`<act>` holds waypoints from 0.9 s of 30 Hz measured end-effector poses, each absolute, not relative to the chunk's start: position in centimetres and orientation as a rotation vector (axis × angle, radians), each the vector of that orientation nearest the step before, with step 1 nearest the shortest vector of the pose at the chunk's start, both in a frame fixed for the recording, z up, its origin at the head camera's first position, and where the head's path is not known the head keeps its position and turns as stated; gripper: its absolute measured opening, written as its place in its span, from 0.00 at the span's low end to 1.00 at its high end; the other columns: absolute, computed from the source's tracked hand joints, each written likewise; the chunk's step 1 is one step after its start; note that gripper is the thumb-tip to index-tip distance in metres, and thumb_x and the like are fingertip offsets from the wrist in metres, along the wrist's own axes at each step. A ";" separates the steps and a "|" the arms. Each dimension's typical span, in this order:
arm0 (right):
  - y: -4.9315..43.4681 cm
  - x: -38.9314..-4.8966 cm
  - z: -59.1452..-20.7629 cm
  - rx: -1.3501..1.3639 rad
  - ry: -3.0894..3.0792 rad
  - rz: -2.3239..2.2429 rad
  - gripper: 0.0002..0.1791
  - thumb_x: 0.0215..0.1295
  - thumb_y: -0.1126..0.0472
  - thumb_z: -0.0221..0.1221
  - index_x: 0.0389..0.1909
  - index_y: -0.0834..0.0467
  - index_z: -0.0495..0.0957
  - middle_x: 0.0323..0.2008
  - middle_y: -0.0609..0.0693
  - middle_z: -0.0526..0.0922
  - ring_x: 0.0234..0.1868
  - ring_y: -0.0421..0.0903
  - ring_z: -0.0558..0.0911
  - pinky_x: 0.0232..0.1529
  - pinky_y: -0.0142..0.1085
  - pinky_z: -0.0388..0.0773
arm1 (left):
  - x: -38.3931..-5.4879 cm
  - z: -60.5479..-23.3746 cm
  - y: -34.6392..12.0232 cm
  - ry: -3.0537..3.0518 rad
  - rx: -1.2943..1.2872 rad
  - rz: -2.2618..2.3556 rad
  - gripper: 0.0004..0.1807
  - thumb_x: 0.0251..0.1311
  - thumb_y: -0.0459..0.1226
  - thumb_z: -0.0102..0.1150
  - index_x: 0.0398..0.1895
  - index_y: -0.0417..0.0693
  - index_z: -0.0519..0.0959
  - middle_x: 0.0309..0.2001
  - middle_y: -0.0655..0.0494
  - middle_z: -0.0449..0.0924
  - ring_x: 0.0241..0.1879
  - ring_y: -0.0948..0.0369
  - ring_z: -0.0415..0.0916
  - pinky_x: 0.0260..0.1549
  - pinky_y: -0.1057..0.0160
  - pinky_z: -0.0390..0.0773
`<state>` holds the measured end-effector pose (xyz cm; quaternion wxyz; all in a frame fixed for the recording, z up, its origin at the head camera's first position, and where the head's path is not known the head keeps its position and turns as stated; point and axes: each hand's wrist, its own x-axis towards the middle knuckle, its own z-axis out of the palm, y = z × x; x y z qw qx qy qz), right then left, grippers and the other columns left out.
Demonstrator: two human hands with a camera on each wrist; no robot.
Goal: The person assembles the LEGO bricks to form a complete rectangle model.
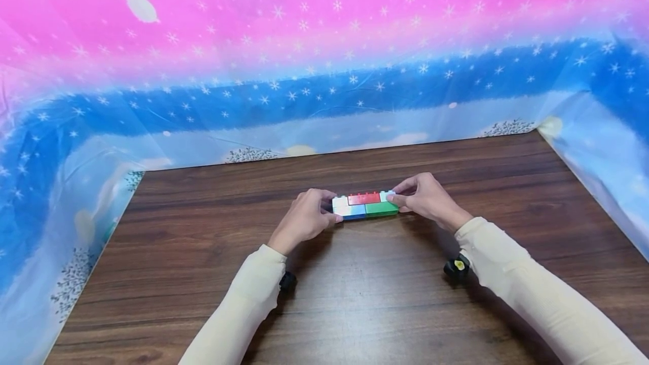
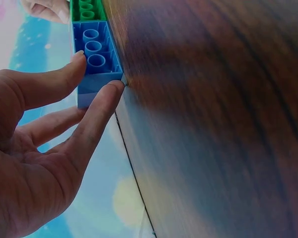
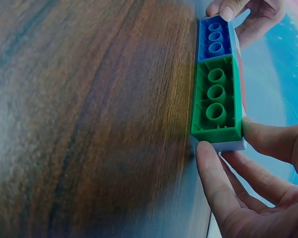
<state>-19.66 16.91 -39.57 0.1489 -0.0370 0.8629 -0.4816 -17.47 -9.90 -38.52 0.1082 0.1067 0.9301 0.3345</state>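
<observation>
A joined row of toy building bricks spans the gap between my hands over the far half of the table. In the head view a blue brick [image 1: 354,213] and a green brick [image 1: 382,209] form the near layer, with a red brick [image 1: 364,199] and pale bricks [image 1: 341,203] joined to them. My left hand [image 1: 303,216] pinches the left, blue end between thumb and fingers. At the green end, my right hand [image 1: 430,199] grips with thumb and fingertips. Both wrist views show the hollow, tubed undersides of the blue brick [image 2: 96,49] and green brick [image 3: 217,96].
The brown wood-grain table [image 1: 203,275] extends around both forearms. Behind it and along its sides hangs a pink and blue cloth [image 1: 314,32] with snowflakes. A small black device [image 1: 456,268] sits under the right wrist, another black device [image 1: 288,282] under the left.
</observation>
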 end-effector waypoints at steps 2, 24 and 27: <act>16.9 -19.7 -39.7 -0.107 2.490 -1.380 0.19 0.69 0.60 0.66 0.53 0.69 0.83 0.55 0.67 0.78 0.37 0.47 0.88 0.41 0.37 0.83 | -17.5 -38.5 -9.9 2.737 0.314 0.978 0.27 0.62 0.37 0.71 0.64 0.41 0.78 0.52 0.46 0.85 0.51 0.55 0.83 0.52 0.53 0.79; 16.8 -19.7 -40.3 -0.130 2.491 -1.383 0.19 0.72 0.57 0.63 0.54 0.68 0.83 0.52 0.65 0.83 0.36 0.48 0.88 0.47 0.43 0.83 | -17.7 -38.9 -9.9 2.761 0.342 0.931 0.25 0.65 0.39 0.68 0.64 0.42 0.79 0.51 0.48 0.85 0.51 0.56 0.81 0.50 0.53 0.79; 16.8 -19.7 -40.4 -0.129 2.507 -1.359 0.20 0.72 0.56 0.63 0.55 0.67 0.82 0.50 0.64 0.83 0.36 0.47 0.88 0.49 0.45 0.82 | -17.7 -38.9 -9.9 2.762 0.338 0.932 0.25 0.65 0.39 0.68 0.65 0.42 0.78 0.52 0.48 0.85 0.52 0.56 0.81 0.50 0.53 0.79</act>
